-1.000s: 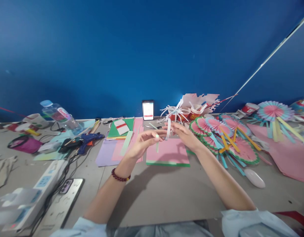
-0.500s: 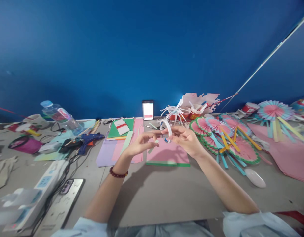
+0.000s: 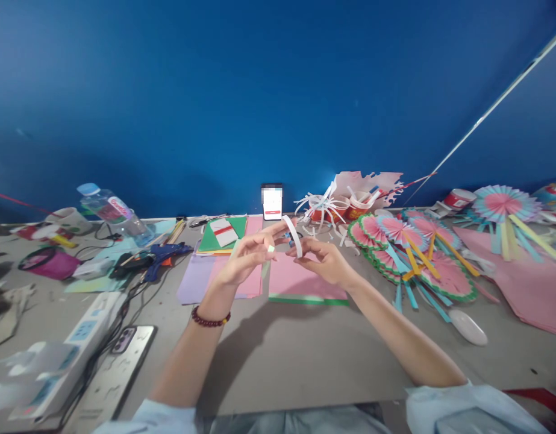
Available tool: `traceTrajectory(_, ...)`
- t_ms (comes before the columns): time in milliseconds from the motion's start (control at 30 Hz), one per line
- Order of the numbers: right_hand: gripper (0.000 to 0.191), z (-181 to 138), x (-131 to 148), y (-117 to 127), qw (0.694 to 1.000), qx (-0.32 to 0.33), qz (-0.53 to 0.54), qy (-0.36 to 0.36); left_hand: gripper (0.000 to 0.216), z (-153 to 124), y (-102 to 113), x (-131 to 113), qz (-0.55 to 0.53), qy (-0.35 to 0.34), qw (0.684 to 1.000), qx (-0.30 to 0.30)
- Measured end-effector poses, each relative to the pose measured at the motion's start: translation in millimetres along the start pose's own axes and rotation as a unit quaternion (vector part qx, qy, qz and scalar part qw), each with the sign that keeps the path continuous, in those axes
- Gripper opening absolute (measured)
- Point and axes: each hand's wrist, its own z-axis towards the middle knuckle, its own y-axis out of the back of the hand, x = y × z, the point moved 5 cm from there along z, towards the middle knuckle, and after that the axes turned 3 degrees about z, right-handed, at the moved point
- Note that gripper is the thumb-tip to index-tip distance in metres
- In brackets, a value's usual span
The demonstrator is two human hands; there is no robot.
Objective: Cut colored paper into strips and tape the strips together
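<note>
My right hand (image 3: 325,259) grips a thin white ring that looks like a roll of tape (image 3: 294,236), held upright between thumb and fingers above the pink paper (image 3: 309,280). To its left, my left hand (image 3: 248,253) has bent fingers, with a small pale piece (image 3: 271,248) at the thumb and fingertips. Its forefinger reaches close to the ring; whether they touch is hard to tell. The pink paper has a green strip along its near edge. Left of it lie purple and pink sheets (image 3: 191,283) under a green pad (image 3: 208,239).
At right lie pleated paper fans (image 3: 449,271) and a white spoon-like piece (image 3: 467,327). Red cups (image 3: 361,208) and white paper strips stand behind. On the left are a blue glue gun (image 3: 162,259), a bottle (image 3: 117,211), a power strip (image 3: 79,343) and a phone (image 3: 119,367).
The ring and my right hand have moved slightly left, and the ring is turned more edge-on. My left hand has shifted a little left, its fingers more curled.
</note>
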Motion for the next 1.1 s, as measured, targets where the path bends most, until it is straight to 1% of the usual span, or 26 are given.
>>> traceTrajectory(133, 0.018, -1.6, 4.5, 0.1, 0.999, 0.013, -0.038, 0.022, 0.017, -0.5, -3.5, -2.8, 0.012, -0.004, 1.0, 0.002)
traceTrajectory(233, 0.015, -2.7, 11.2, -0.4, 0.995, 0.009, -0.073, 0.07, 0.015, 0.3, -1.4, -2.4, 0.036, -0.008, 0.999, -0.02)
traceTrajectory(333, 0.012, -3.5, 15.2, 0.9, 0.985, -0.031, -0.106, 0.134, 0.015, 0.9, 2.7, -6.5, 0.122, -0.02, 0.99, -0.071)
traceTrajectory(433, 0.01, -4.2, 13.6, 2.5, 0.973, -0.077, -0.14, 0.164, 0.014, 0.0, 2.3, -17.6, 0.241, -0.064, 0.962, -0.112)
traceTrajectory(533, 0.011, -4.3, 11.8, 2.9, 0.968, -0.096, -0.161, 0.168, 0.009, -0.9, -5.1, -26.5, 0.324, -0.109, 0.934, -0.107)
traceTrajectory(633, 0.012, -4.0, 11.5, 2.2, 0.967, -0.092, -0.173, 0.163, 0.008, -1.1, -13.2, -27.1, 0.367, -0.119, 0.919, -0.077)
traceTrajectory(800, 0.014, -3.2, 6.6, 3.5, 0.969, -0.093, -0.191, 0.123, 0.011, -1.2, -15.7, -20.9, 0.391, -0.09, 0.912, -0.08)
traceTrajectory(1000, 0.015, -2.9, -0.1, 7.6, 0.969, -0.114, -0.199, 0.095, 0.011, 0.2, -15.7, -17.8, 0.407, -0.111, 0.903, -0.08)
traceTrajectory(1100, 0.014, -2.6, -1.6, 7.9, 0.969, -0.117, -0.199, 0.089, 0.01, 0.8, -14.6, -17.3, 0.396, -0.113, 0.907, -0.086)
